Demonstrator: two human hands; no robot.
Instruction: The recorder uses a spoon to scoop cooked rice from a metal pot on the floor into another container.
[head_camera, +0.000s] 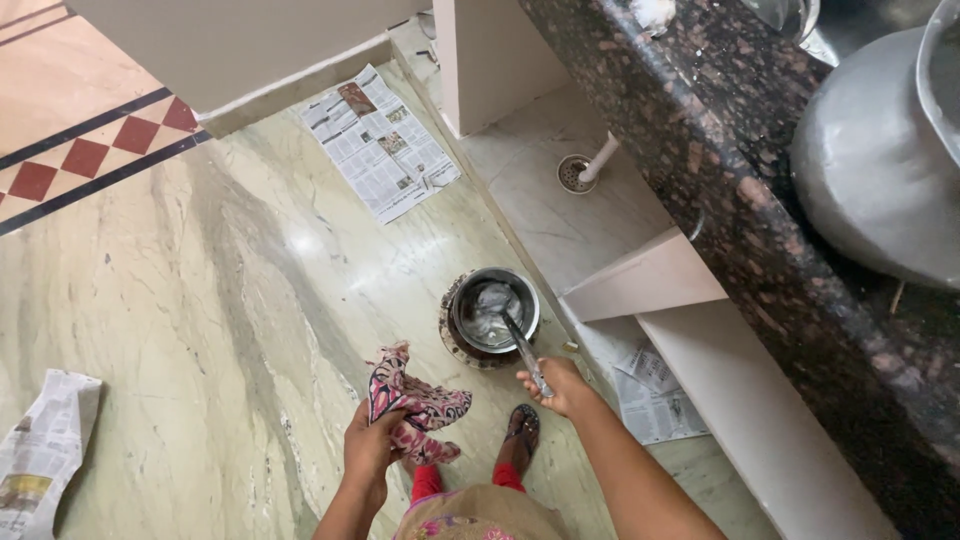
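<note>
**Trainee:** What did each hand have at that moment?

**Instructor:** The right hand (562, 385) was closed around the end of a long metal ladle (522, 345), fingers wrapped on the handle. The ladle's bowl sat inside a steel pot (495, 308) that stood on a round stand on the marble floor (200, 300), just in front of a sandalled foot (520, 432). The left hand (372, 447) was clenched on a bunched patterned cloth (415, 405), which hung clear of the pot, to its left and nearer the person.

**Trainee:** How should the ladle work have been done well?

**Instructor:** In my judgement, the grip sat far out on the handle, which gave reach but little control. The strokes should have been slow and kept low against the pot wall, so the whitish contents did not slop over the rim. The pot looked small for its stand, so sideways force could have tipped it.

**Trainee:** And the cloth?

**Instructor:** It should have been kept gathered in the fist, away from the pot mouth. If the pot was hot, which could not be told, the cloth was well placed to steady the rim.

**Trainee:** Any hazards nearby?

**Instructor:** Sheets of newspaper (380, 140) lay on the floor, well apart from the pot. The granite counter (720, 150) edge overhung on the right.
</note>
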